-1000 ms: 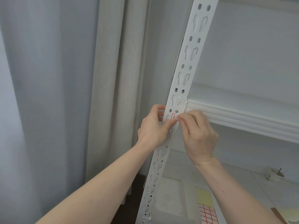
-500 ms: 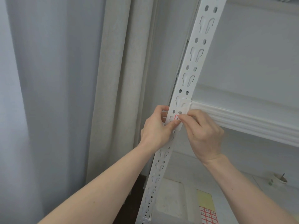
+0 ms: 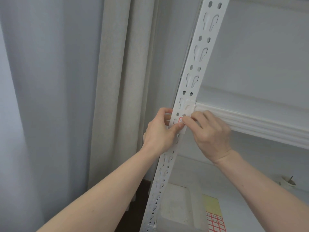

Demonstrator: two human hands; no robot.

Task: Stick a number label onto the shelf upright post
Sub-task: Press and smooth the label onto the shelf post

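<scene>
A white perforated shelf upright post (image 3: 199, 54) slants from the top right down to the bottom middle. A small red-bordered number label (image 3: 180, 120) lies on the post's face just below the shelf beam joint. My left hand (image 3: 158, 131) wraps the post from the left, its thumb pressing beneath the label. My right hand (image 3: 210, 133) comes from the right, its fingertips pressed on the label and covering most of it.
A white ribbed shelf beam (image 3: 250, 124) runs right from the post. On the lower shelf lie a translucent plastic box (image 3: 177, 208), a yellow sheet of red-bordered labels (image 3: 214, 220) and a small white cup (image 3: 288, 181). Grey and beige curtains (image 3: 75, 97) hang to the left.
The view has shifted slightly, so the post and hands sit a little more to the right. My right fingertips have slid over the label, hiding more of it.
</scene>
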